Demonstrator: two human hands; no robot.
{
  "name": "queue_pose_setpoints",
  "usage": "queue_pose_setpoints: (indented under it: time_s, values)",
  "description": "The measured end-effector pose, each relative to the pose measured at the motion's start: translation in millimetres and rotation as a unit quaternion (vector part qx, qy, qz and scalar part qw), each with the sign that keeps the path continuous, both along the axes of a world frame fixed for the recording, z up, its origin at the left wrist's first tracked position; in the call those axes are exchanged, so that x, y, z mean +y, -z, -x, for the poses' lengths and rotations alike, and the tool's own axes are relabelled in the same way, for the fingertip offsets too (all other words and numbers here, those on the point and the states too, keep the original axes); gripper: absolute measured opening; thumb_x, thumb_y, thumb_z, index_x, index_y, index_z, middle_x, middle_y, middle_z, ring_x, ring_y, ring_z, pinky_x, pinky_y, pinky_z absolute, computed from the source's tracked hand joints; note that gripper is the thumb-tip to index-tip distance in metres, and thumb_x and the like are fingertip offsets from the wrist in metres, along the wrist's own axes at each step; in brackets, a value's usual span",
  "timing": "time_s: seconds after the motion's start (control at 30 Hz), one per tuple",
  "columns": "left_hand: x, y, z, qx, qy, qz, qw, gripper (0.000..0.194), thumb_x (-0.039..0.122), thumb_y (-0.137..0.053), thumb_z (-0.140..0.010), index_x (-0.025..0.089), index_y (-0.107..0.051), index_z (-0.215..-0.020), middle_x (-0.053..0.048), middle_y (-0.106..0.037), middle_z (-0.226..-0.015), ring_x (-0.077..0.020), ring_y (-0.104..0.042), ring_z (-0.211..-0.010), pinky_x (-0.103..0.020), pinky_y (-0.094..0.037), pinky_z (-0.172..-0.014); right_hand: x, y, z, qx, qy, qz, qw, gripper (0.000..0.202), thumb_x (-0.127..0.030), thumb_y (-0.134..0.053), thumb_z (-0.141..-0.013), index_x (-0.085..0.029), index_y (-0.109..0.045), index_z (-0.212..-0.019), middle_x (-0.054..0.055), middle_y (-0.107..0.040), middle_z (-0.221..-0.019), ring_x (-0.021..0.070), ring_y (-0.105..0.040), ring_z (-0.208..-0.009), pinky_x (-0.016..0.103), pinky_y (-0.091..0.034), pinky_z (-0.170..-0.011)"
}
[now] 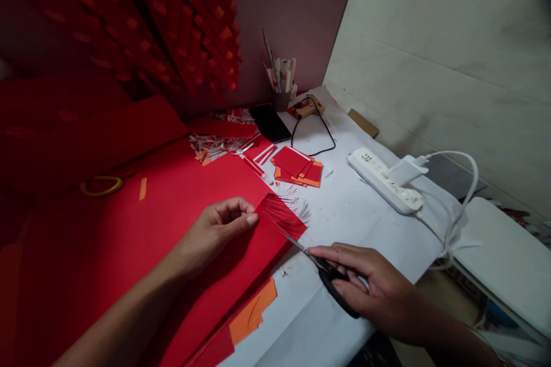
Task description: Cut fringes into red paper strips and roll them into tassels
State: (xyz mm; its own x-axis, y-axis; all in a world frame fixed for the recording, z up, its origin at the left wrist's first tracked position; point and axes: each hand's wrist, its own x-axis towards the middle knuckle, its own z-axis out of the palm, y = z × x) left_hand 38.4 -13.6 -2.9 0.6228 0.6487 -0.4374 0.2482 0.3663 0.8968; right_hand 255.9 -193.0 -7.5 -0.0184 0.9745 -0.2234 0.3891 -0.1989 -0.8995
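My left hand [228, 221] pinches the left edge of a long red paper sheet [245, 264] near its far end. That end is cut into thin fringe strips [278, 212]. My right hand [365, 281] grips black-handled scissors [333, 284], whose blades reach the right edge of the fringed end. How far apart the blades are, I cannot tell. Beyond the fringe, small red and orange paper cards [297, 163] lie in a loose stack. Orange paper pieces [255, 311] show beneath the sheet's right edge.
A white power strip [383, 180] with a plugged-in charger [407, 171] lies to the right. At the back are a black phone [270, 123], a glue gun [309, 108] with a black cord, and a pen cup [282, 97]. Paper shreds [215, 146] and yellow-handled scissors [103, 186] lie left.
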Motion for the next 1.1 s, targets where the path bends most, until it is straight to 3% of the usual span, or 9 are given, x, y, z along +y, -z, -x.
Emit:
queue_pose_setpoints:
  time_s: [0.17, 0.4, 0.63, 1.1]
  values:
    - [0.3, 0.2, -0.2, 0.001, -0.001, 0.001, 1.000, 0.032, 0.044, -0.076, -0.076, 0.018, -0.057, -0.079, 0.008, -0.051, -0.058, -0.0054, -0.037, -0.047, -0.017, -0.027, -0.044, 0.5, 1.0, -0.9, 0.012, 0.000, 0.004, 1.000, 0.054, -0.011, -0.056, -0.081, -0.032, -0.065, -0.130, 0.006, -0.071, -0.108, 0.0210, -0.066, -0.079, 0.030, -0.053, -0.059]
    - [-1.6, -1.2, -0.4, 0.005, 0.000, -0.004, 1.000, 0.033, 0.044, -0.076, -0.076, 0.018, -0.057, -0.078, 0.008, -0.051, -0.059, -0.0055, -0.037, -0.048, -0.018, -0.027, -0.046, 2.0, -0.8, -0.6, 0.018, -0.003, 0.020, 1.000, 0.050, -0.012, -0.056, -0.082, -0.028, -0.066, -0.129, 0.008, -0.070, -0.113, 0.0259, -0.066, -0.099, 0.031, -0.055, -0.065]
    - [-1.2, -1.2, -1.0, 0.003, 0.001, -0.003, 1.000, 0.033, 0.045, -0.076, -0.075, 0.018, -0.058, -0.078, 0.008, -0.051, -0.058, -0.0057, -0.037, -0.047, -0.018, -0.027, -0.044, 2.0, -1.5, -1.3, 0.007, -0.002, 0.016, 1.000, 0.049, -0.013, -0.055, -0.083, -0.028, -0.067, -0.129, 0.006, -0.073, -0.105, 0.0201, -0.066, -0.076, 0.030, -0.053, -0.064]
    - [0.0, 4.6, 1.1, -0.006, 0.020, -0.027, 0.999, 0.035, 0.046, -0.076, -0.076, 0.015, -0.059, -0.079, 0.007, -0.052, -0.061, -0.0050, -0.039, -0.051, -0.017, -0.029, -0.048, 7.0, -2.5, 2.1, 0.032, 0.011, 0.046, 0.998, 0.049, -0.008, -0.055, -0.077, -0.019, -0.070, -0.123, 0.005, -0.068, -0.091, 0.0148, -0.054, -0.068, 0.025, -0.046, -0.060]
